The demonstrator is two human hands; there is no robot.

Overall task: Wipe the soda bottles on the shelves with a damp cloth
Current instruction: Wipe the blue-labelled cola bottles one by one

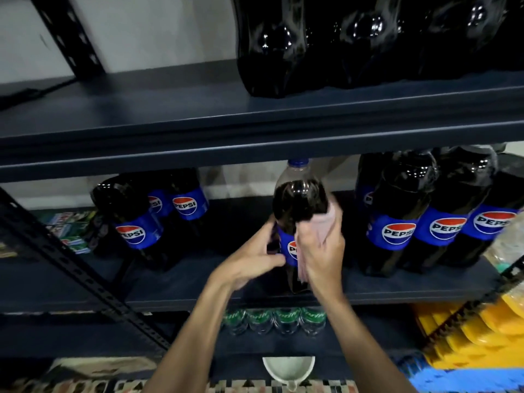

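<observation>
Far left: a slotted steel upright [71, 268] crosses the rack diagonally. Behind it, the left group of Pepsi bottles [133, 222] stands well back on the middle shelf [170, 282].

Centre: one large Pepsi bottle [297, 199] stands upright at the front edge of that shelf, in the gap between the two groups and apart from both. It has a blue cap and is filled to the shoulder.
- The left hand [249, 259] grips it at label height, fingers curled round the left side and thumb across the front.
- The right hand [323, 251] holds a pink cloth [326, 222], with fingers curled over the fabric and pressing it against the bottle's right side from shoulder to label.

Right: the right group of Pepsi bottles [397, 217] stands close together, labels facing forward.

Below: a white bowl [287, 367] sits at the bottom edge of the view; its contents cannot be made out.

Handling estimate:
- A full bottle is probably heavy.
- The pressurised walls are likely stiff and unlikely to dent under wiping.
- Smooth plastic likely turns slippery once damp.
- The best hold looks to be the label band, where the film gives grip, with the base kept on the shelf to carry the weight.
- The neck seems too narrow and too high to steady the bottle.
</observation>
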